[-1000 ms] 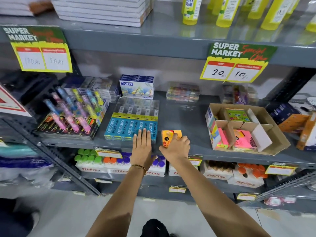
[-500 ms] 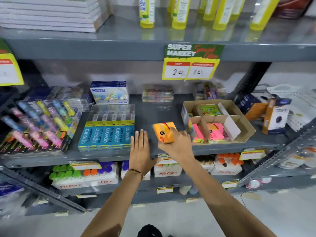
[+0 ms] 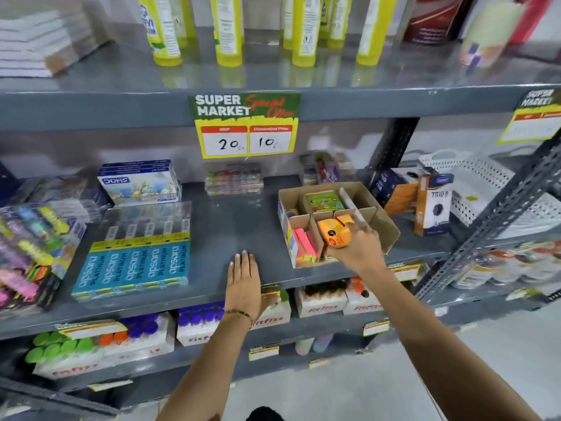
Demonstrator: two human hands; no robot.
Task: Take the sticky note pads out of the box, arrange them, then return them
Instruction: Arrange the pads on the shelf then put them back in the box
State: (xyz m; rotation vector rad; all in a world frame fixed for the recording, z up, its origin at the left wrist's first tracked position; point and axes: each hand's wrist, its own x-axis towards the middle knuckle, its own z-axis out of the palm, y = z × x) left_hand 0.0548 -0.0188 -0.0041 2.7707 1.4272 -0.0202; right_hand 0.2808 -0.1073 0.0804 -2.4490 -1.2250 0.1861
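The orange sticky note pad (image 3: 335, 233) sits tilted in the right hand (image 3: 353, 253), pinched between thumb and fingers, and hangs over the front middle compartment of the cardboard box (image 3: 381, 214), whose contents beneath it cannot be made out. Just to the left of that hand, the front left compartment holds pink pads (image 3: 306, 244) standing on edge, with more coloured pads pressed against the box's left wall. Beyond the hand, in a rear compartment, lies a green pad (image 3: 324, 202) with a printed cover. The left hand (image 3: 244, 282) lies flat, palm down, fingers straight and close together, on the bare grey shelf (image 3: 230, 220) near its front edge, apart from the box; a thin bracelet (image 3: 239, 313) circles its wrist. Further left of this hand lies a row of blue Apsara Platinum packs (image 3: 133, 253). Above both hands a price tag (image 3: 246, 126) reading 20 and 10 hangs from the upper shelf, where yellow bottles (image 3: 227, 28) stand.
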